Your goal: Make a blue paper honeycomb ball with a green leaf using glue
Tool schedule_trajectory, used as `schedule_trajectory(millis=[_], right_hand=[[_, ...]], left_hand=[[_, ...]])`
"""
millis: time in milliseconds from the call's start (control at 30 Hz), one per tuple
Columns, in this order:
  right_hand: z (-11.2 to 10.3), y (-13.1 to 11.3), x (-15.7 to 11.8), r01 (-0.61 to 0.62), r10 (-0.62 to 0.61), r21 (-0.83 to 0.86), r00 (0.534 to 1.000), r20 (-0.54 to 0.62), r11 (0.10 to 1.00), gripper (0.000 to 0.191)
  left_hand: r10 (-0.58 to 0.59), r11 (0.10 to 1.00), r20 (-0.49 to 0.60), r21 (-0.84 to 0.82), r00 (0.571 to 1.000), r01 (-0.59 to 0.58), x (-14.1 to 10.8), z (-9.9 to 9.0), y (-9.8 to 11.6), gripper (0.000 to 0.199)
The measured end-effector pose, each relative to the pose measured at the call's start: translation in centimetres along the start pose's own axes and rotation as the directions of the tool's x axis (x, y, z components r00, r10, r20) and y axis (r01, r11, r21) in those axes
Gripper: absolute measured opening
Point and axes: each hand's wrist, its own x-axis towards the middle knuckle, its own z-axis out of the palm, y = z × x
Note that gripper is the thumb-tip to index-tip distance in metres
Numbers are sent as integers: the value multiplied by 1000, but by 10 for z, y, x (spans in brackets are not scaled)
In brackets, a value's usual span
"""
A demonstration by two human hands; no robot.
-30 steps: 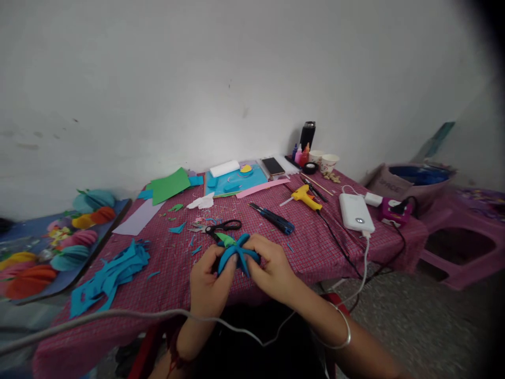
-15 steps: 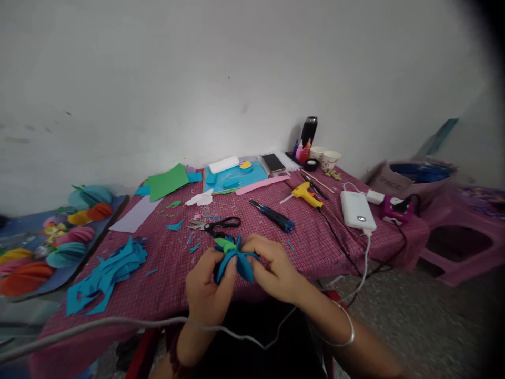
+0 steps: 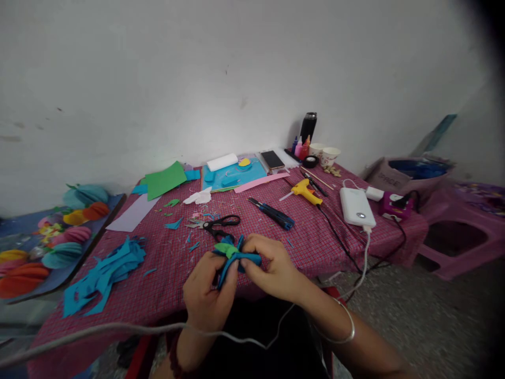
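Between my two hands, above the near edge of the table, is a blue felt-like craft piece of several folded petals with a green leaf-shaped top. My left hand grips its left side, thumb pressed on the front. From the right, my right hand pinches a blue petal between thumb and fingers. Just beyond the piece lie black-handled scissors, blades pointing left. A blue and black utility knife rests to their right. Parts of the craft piece are hidden behind my fingers.
Blue cut scraps lie at the left. A yellow glue gun and a white power bank with cables are at the right. Finished colourful layered shapes stand on a blue board. A white cable crosses the front.
The right petal, which hung down and showed its face, is now folded up and flatter between my right thumb and fingers. Both hands stay on the piece; the view has shifted slightly.
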Motion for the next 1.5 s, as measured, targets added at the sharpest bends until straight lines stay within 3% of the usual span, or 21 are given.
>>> schedule_trajectory(millis=[100,200,233,300,367,433,500,567,700,800,833,967,1033,1167,1267,1400,1433,1500], right_hand=[[0,0,2,-11,11,1,999,-43,1000,12],[-2,2,4,-87,89,53,995,-34,995,11],[-3,3,4,-127,129,80,992,-13,989,11],[-6,4,5,-209,205,133,978,47,969,9],[-9,4,5,-269,256,148,961,105,952,8],[-10,5,5,-300,280,126,948,154,946,8],[-11,4,5,-311,293,80,938,184,947,9],[-12,3,5,-297,289,15,938,189,955,10],[-15,0,5,-205,232,-163,958,171,965,9],[-20,-2,5,-156,207,-268,963,171,951,7],[-21,-2,5,-143,200,-286,963,181,947,7],[-24,-2,4,-104,192,-347,954,231,932,6],[-25,-2,4,-89,198,-386,947,253,918,6],[-25,-1,6,-101,208,-375,944,257,921,6],[-26,1,6,-186,222,-182,954,201,966,9],[-23,6,6,-219,210,126,974,84,968,19],[-22,7,6,-197,192,164,980,43,967,19],[-20,9,6,-134,142,190,989,-29,973,17]], left_hand=[[-8,1000,-84,-15,996,7,-3,-1,-6,26],[-174,979,-126,-130,977,157,-1,-4,-17,58],[-248,945,-64,-235,967,227,2,-6,-22,63],[-333,796,180,-473,926,378,10,-9,-31,67],[-294,620,434,-591,851,516,17,-13,-38,70],[-214,538,609,-579,764,613,24,-16,-42,75],[-179,557,691,-515,700,651,29,-17,-41,74],[-179,658,704,-433,687,616,34,-17,-38,69],[-123,890,628,-273,769,365,47,-14,-31,45],[-92,934,606,-222,790,279,55,-11,-27,21],[-94,933,631,-213,770,289,57,-10,-26,16],[-114,927,777,-141,619,348,61,-7,-22,7],[-106,936,795,-124,597,331,61,-5,-21,8],[-34,955,766,-165,642,246,61,-3,-22,18],[-48,930,698,-230,715,288,59,-6,-26,19],[-193,807,538,-389,820,445,49,-7,-36,15],[-242,764,497,-432,834,479,45,-7,-39,17],[-357,690,448,-464,820,555,36,-5,-42,23]])
